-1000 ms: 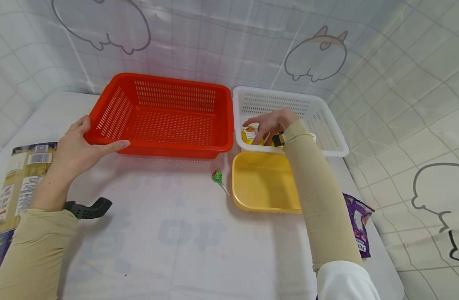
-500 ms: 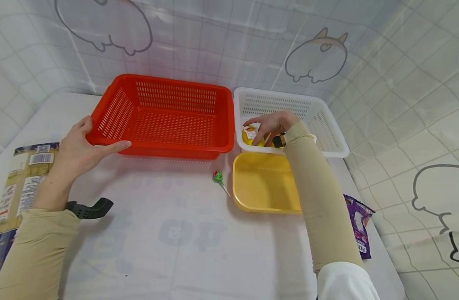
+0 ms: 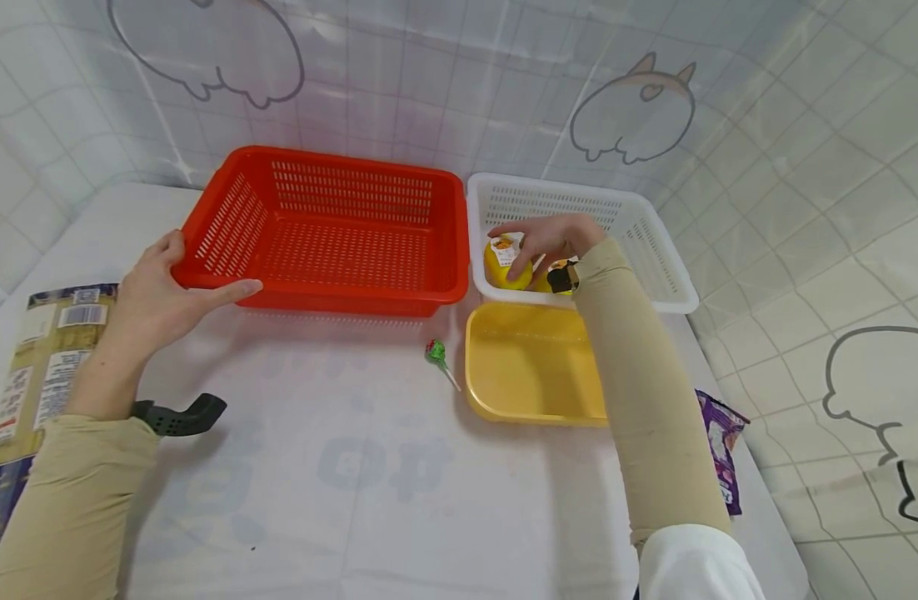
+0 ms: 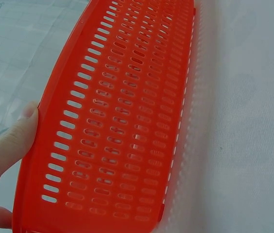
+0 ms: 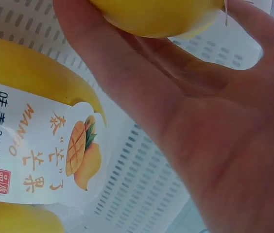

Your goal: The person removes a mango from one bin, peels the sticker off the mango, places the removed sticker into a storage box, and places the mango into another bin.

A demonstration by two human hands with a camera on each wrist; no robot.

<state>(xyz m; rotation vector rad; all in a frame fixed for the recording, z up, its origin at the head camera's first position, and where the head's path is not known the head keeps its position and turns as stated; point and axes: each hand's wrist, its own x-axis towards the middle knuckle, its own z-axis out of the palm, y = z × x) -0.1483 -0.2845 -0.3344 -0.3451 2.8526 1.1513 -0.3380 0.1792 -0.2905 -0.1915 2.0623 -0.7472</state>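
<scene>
My left hand [image 3: 147,304] grips the near left corner of the red slotted basket [image 3: 339,298], its thumb along the front rim. In the left wrist view the thumb presses on the rim beside the basket's slotted side. Over the white basket [image 3: 657,250], my right hand [image 3: 555,237] holds a yellow mango [image 3: 506,275] with a white label. The right wrist view shows its fingers curled round the held mango [image 5: 161,17]. Another labelled mango [image 5: 30,65] lies beneath in the white basket, partly covered by the right hand and wrist in the head view.
A yellow tub [image 3: 534,367] stands in front of the white basket. Left of it lies a green-wrapped lollipop [image 3: 436,353]. At the far left is a gold and blue packet [image 3: 62,350]; a purple packet [image 3: 721,450] lies beyond the right forearm.
My right hand has risen a little with the mango, and more of both mangoes shows. The left hand keeps its place on the red basket.
</scene>
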